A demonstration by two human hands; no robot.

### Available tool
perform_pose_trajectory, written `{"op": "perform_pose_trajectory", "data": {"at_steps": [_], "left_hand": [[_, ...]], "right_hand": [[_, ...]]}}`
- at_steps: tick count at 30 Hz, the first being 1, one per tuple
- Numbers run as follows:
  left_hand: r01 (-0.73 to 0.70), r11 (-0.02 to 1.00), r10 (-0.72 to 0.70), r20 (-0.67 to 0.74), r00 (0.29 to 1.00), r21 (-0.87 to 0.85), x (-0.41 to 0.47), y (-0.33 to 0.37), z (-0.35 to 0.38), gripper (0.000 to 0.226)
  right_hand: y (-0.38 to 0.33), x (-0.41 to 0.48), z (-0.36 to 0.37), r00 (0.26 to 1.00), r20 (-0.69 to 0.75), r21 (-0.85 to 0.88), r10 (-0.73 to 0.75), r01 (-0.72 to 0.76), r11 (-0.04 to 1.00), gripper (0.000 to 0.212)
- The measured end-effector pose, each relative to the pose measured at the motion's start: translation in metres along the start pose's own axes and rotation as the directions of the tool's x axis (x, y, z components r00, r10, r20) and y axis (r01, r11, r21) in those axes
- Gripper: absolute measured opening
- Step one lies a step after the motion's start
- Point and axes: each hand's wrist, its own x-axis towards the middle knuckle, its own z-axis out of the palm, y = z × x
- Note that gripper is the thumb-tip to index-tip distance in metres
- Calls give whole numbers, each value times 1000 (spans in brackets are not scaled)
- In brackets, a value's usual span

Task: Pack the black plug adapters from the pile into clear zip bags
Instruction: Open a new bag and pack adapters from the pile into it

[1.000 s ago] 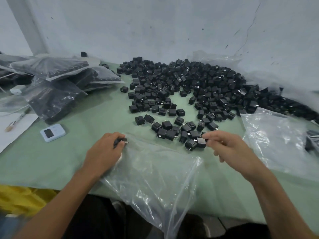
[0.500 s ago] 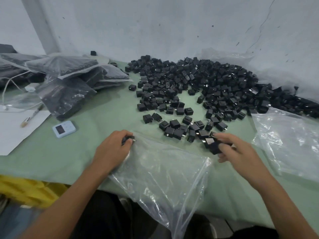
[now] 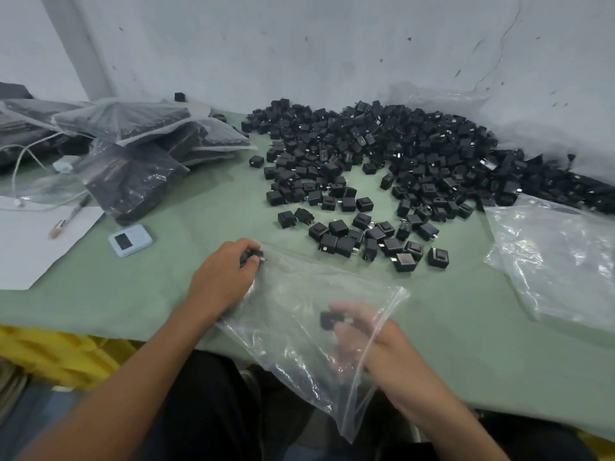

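Note:
A big pile of black plug adapters [image 3: 382,151] covers the green table [image 3: 149,287] at the back, with loose ones spread toward me. A clear zip bag [image 3: 299,327] lies at the front edge, its mouth facing right. My left hand [image 3: 223,281] grips the bag's far left corner and also holds a black adapter [image 3: 251,256]. My right hand [image 3: 362,334] reaches inside the bag through its mouth, fingers curled round a black adapter [image 3: 331,319], seen through the plastic.
Filled bags of adapters [image 3: 133,151] are stacked at the left back. More clear bags [image 3: 559,261] lie at the right. A small blue device [image 3: 129,241], white paper [image 3: 30,241] with a brush, and a white cable sit at the left. Something yellow [image 3: 53,357] lies below the table edge.
My right hand picked up an adapter from the loose ones near the bag, drew back and went into the bag's mouth with it. My left hand kept its hold on the bag.

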Motion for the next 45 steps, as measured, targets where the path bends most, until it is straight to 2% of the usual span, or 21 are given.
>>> {"op": "perform_pose_trajectory", "data": {"at_steps": [3, 5, 8, 10, 12, 15, 16, 18, 19, 21, 23, 25, 27, 28, 30, 32, 34, 38, 41, 43, 45], "left_hand": [[5, 1000, -5, -5, 1000, 10, 0, 0, 1, 20], [8, 1000, -8, -6, 1000, 12, 0, -1, 1, 20], [7, 1000, -7, 3, 1000, 10, 0, 0, 1, 21], [1, 1000, -1, 1, 1000, 19, -1, 1, 1, 21], [-5, 1000, 6, -6, 1000, 23, -1, 1, 1, 20], [-7, 1000, 8, -9, 1000, 20, 1, 1, 1, 20], [-5, 1000, 5, -7, 1000, 21, 1, 1, 2, 20], [4, 1000, -4, -3, 1000, 29, 0, 1, 1, 21], [4, 999, -4, -1, 1000, 37, -1, 1, 2, 21], [-9, 998, 9, -1, 1000, 56, -3, 0, 3, 20], [-16, 998, 16, -7, 1000, 57, -3, 0, 3, 18], [-17, 998, 17, 0, 1000, 54, -2, 2, 2, 18], [-12, 998, 12, 2, 1000, 60, -2, 2, 1, 19], [-8, 998, 8, 4, 1000, 67, -3, 3, 1, 19], [2, 995, -4, 15, 1000, 95, -3, 6, 1, 19], [21, 991, -27, 43, 999, 134, -4, 9, 0, 18], [26, 986, -36, 59, 998, 168, -4, 12, -1, 17], [-12, 976, -8, 94, 995, 218, -3, 13, -3, 22], [-66, 965, 17, 192, 981, 254, 2, 14, -6, 34], [-86, 961, 21, 244, 970, 262, 5, 16, -6, 36], [-75, 967, 16, 237, 971, 243, 6, 17, -4, 33]], "right_hand": [[-11, 40, 22, 999, -32, -291, -39, 28, 956, 31], [-17, 66, 39, 995, 2, -393, -100, 93, 915, 37], [-16, 94, 61, 983, 51, -228, -176, 183, 956, 33], [-9, 114, 71, 990, -34, -111, -134, 129, 985, 25], [-4, 133, 80, 990, -125, -95, -63, 51, 994, 22], [1, 149, 88, 985, -168, 52, 23, -15, 999, 24], [3, 149, 88, 981, -190, 17, -26, 30, 999, 23], [5, 144, 89, 953, -260, -164, -157, 117, 980, 17], [10, 140, 90, 937, -295, -198, -187, 132, 971, 15], [17, 133, 89, 931, -320, -156, -175, 131, 979, 13], [19, 133, 84, 960, -253, -153, -121, 84, 985, 9], [17, 137, 78, 976, -172, -347, -134, 67, 935, 11], [10, 141, 79, 959, -113, -537, -260, 161, 828, 17], [8, 141, 79, 948, -117, -542, -296, 189, 819, 17], [11, 141, 81, 934, -209, -509, -289, 149, 848, 15], [15, 141, 82, 928, -305, -373, -212, 88, 924, 14], [17, 141, 85, 929, -332, -256, -165, 79, 963, 12], [21, 139, 85, 906, -327, -389, -268, 129, 912, 6], [25, 141, 82, 900, -289, -507, -326, 145, 849, 10], [27, 144, 80, 906, -278, -509, -318, 141, 849, 11], [30, 148, 78, 908, -303, -481, -289, 116, 869, 7]]}}
